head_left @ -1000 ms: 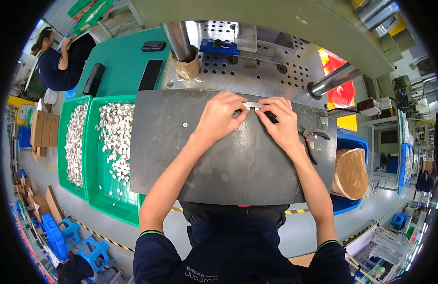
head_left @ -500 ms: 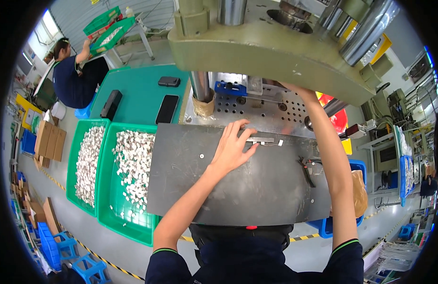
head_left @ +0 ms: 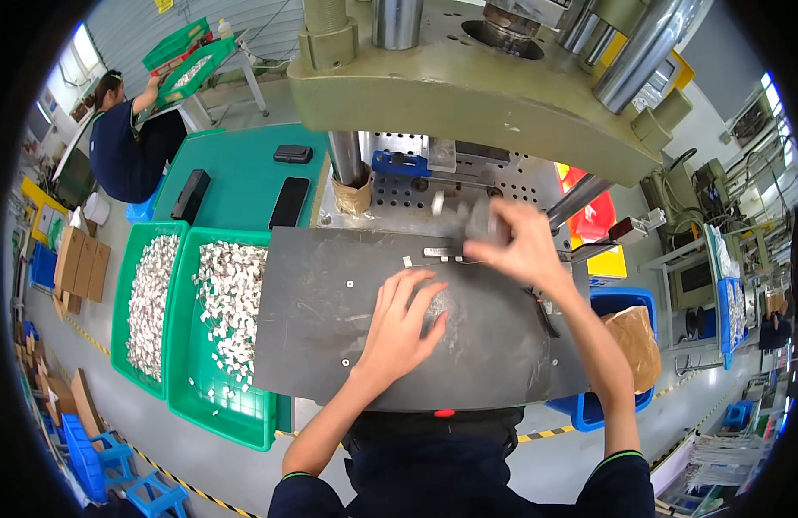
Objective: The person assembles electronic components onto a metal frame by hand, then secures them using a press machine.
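Head view, looking down on a press station. Right hand [head_left: 515,246], blurred by motion, is raised over the far edge of the dark metal plate [head_left: 330,345]; its fingers curl around a small grey part [head_left: 483,223] whose shape cannot be made out. Left hand [head_left: 403,328] lies flat and spread on the middle of the plate, fingers released, holding nothing. Two small pale strips [head_left: 438,252] rest on the plate near its far edge, just beside the right hand. Beyond that edge stands a perforated press bed [head_left: 399,194] beneath the olive-green press head [head_left: 468,95], which hides much of the bed; the columns are cut off by the picture's upper rim. Left of the plate, two green bins [head_left: 179,380] hold heaps of small white pieces [head_left: 230,298]. Right of it, a blue bin [head_left: 623,302] holds a brown bag [head_left: 636,341]. A green table [head_left: 243,168] farther off carries three dark flat objects. Another person [head_left: 123,147] works at the upper left over a green tray [head_left: 187,73].
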The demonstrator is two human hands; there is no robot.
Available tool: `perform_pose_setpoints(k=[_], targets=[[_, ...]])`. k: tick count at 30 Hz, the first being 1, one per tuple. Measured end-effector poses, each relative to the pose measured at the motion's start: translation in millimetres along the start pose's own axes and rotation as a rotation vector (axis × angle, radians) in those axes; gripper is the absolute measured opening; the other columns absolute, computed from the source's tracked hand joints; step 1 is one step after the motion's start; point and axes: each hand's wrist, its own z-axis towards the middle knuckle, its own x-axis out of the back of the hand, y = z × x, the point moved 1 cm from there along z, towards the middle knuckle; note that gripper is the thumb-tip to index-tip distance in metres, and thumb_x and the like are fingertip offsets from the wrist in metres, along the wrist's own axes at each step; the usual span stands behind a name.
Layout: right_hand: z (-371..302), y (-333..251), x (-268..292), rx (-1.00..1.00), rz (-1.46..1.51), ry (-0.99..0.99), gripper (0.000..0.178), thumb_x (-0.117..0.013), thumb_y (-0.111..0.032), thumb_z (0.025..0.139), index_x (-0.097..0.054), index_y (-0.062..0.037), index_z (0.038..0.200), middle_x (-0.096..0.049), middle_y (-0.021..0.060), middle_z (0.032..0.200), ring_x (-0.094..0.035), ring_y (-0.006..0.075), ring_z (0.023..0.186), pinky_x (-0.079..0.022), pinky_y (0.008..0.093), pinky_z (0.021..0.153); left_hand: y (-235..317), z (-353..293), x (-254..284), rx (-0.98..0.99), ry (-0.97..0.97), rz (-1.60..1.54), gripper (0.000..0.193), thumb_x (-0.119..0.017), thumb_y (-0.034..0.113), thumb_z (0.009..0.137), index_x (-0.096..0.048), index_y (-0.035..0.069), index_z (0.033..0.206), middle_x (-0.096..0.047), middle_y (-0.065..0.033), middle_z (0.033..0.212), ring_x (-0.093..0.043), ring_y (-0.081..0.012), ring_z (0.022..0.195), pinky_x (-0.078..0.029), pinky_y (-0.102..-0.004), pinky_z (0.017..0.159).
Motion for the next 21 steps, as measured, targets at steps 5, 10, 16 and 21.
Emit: perform_pose_setpoints(k=[5,10,16,21], targets=[[-91,-28,-12,0.261,0.035,-0.070,0.065,-0.094,-0.038,0.067,-0.071,0.0021,0.112,-0.068,0.0128,0.088,-0.063,0.0306,0.079,-0.049,0.0411,0.077,2,-17,-3,-0.088,-0.106,0.084,0.056,-0.083,0.008,0.078,-0.064,0.001,0.130,-0.059,-0.0144,0.142,-0.053,-0.0380,0.133,-0.046,-0.0492,0.111],[-108,-37,-23,0.219,0.125,-0.046,0.063,-0.094,-0.033,0.067,-0.069,0.0035,0.112,-0.068,0.0125,0.089,-0.064,0.0303,0.081,-0.049,0.0397,0.078,-5,-30,-29,-0.086,-0.105,-0.060,0.062,-0.087,-0.002,0.067,-0.066,-0.001,0.125,-0.064,-0.0140,0.131,-0.063,-0.0362,0.120,-0.054,-0.0452,0.102],[-113,-34,-19,0.374,0.029,0.079,0.070,-0.091,-0.029,0.056,-0.069,0.0008,0.116,-0.072,0.0117,0.107,-0.067,0.0295,0.096,-0.050,0.0415,0.083,-12,-11,-25,-0.090,-0.195,-0.069,0.057,-0.087,0.001,0.063,-0.072,0.001,0.118,-0.065,-0.0115,0.119,-0.064,-0.0349,0.113,-0.055,-0.0450,0.098],[-103,2,6,0.185,-0.048,0.198,0.067,-0.095,-0.029,0.058,-0.071,-0.0011,0.114,-0.071,0.0121,0.107,-0.064,0.0305,0.097,-0.050,0.0438,0.084,-17,-4,-19,-0.077,-0.184,-0.030,0.054,-0.093,0.009,0.063,-0.074,0.000,0.113,-0.068,-0.0103,0.112,-0.065,-0.0331,0.109,-0.055,-0.0444,0.097]])
